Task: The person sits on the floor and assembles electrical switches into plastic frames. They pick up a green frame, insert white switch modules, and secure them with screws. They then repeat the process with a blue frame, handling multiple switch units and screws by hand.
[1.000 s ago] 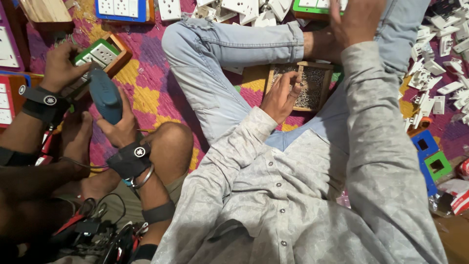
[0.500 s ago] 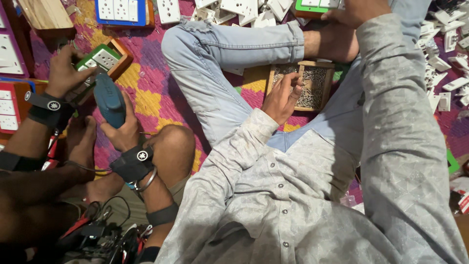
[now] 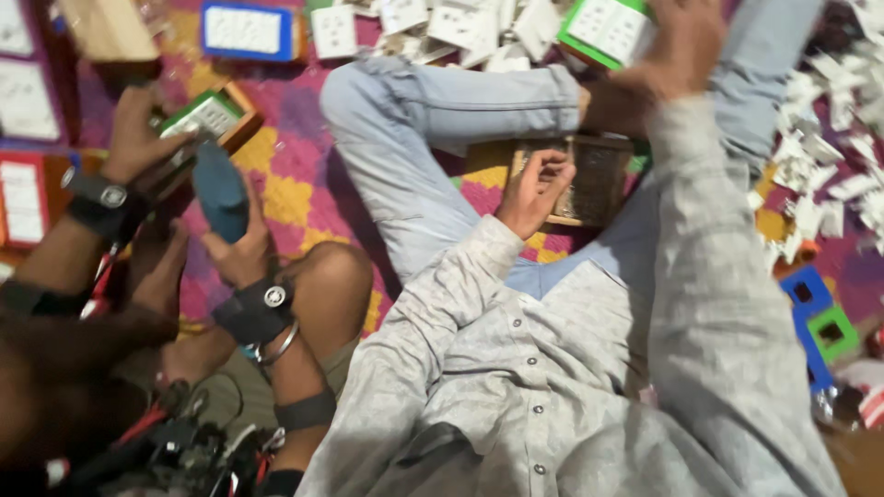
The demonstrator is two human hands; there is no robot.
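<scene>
The person sits cross-legged on a patterned purple, yellow & pink mat (image 3: 295,184), grey buttoned shirt (image 3: 516,387) filling the near centre, pale blue jeans (image 3: 433,120) bent across the middle.

Left hand (image 3: 534,189): fingers curled loosely, fingertips touching the near-left edge of a dark wooden tray (image 3: 589,179) lying on the mat just right of the bent knee. Half-clenched; can't tell if it grips anything small. Tray contents too blurred to read.

Right hand (image 3: 681,41): stretched far, at top centre-right, closed on a green-edged switch plate (image 3: 603,28) w/ white front, held above the far leg. Grasp looks firm, fingers on the plate's right side.

A heap of white switch parts (image 3: 460,23) lies at the far edge, just left of the green-edged plate. More white pieces (image 3: 820,156) are scattered far right. 1 blue frame (image 3: 806,294) & 1 green frame (image 3: 833,331) lie near right, touching each other.

Left side belongs to a co-worker: 2 hands w/ black wristbands. Co-worker's far hand (image 3: 133,138) holds a green-edged plate in a wooden holder (image 3: 207,120); co-worker's near hand (image 3: 241,253) grips a teal-handled tool (image 3: 219,189), standing roughly upright. A blue-framed plate (image 3: 244,29) lies far left, a wooden block (image 3: 106,28) left of it. A red-framed plate (image 3: 23,198) sits at the left edge.
</scene>
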